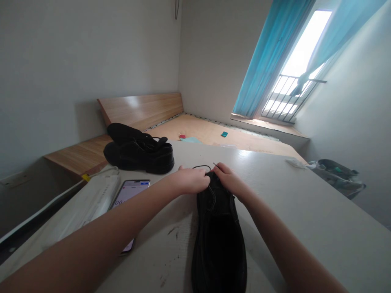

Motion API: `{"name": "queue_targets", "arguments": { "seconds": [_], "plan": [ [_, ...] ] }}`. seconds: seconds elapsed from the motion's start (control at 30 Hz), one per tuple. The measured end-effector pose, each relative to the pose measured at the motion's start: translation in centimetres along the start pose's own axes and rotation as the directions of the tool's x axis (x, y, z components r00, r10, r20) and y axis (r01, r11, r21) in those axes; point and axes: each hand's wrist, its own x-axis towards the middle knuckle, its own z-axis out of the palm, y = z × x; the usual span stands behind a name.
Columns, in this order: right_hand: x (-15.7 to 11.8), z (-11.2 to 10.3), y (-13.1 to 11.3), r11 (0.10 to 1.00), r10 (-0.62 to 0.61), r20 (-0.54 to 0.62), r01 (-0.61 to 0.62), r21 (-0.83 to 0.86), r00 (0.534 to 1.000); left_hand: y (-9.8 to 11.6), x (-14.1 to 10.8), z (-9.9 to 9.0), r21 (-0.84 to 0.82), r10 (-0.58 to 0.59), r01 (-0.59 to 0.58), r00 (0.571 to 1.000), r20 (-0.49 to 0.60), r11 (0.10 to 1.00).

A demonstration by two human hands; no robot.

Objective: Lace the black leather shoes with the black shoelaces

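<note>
A black shoe (200, 244) lies upright on the white table, its opening facing me and its toe pointing away. Both hands meet over its lacing area. My left hand (193, 180) is closed at the left of the lacing, pinching the black shoelace (201, 166), a loop of which arcs up beyond the fingers. From the right, my right hand (226, 177) pinches a thin lace end that sticks up past the fingertips. The exact finger grip and the eyelets between the hands are partly hidden. Other black footwear (139, 154) sits at the table's back left.
Left of the shoe lies a phone (131, 188) with a lit screen, partly under my left forearm. Beside it is a long white box (91, 203) with a cable. Past the white table (275, 191) stands a bed (207, 126). A lined bin (337, 175) is at right.
</note>
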Motion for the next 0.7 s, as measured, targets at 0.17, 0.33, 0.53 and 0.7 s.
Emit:
{"name": "queue_targets", "arguments": {
  "seconds": [0.17,0.33,0.53,0.7],
  "plan": [
    [0.0,-0.1,0.3,0.995,0.001,0.035,-0.005,0.103,0.999,-1.1,1.0,1.2,0.018,-0.060,0.060,0.997,0.040,0.998],
    [-1.2,0.4,-1.1,0.986,-0.027,0.102,0.010,0.164,0.994,-2.2,1.4,1.8,0.042,-0.049,0.045,0.994,0.098,0.998],
    [-2.3,1.1,-2.3,0.986,-0.076,0.121,0.057,0.160,0.990,-1.9,0.4,1.2,0.105,-0.027,0.015,0.994,0.109,0.994],
    [-2.4,0.8,-2.2,0.985,-0.067,0.162,0.039,0.168,0.984,-1.5,-0.4,0.0,0.195,0.003,-0.027,0.993,0.122,0.980]
  ]
}}
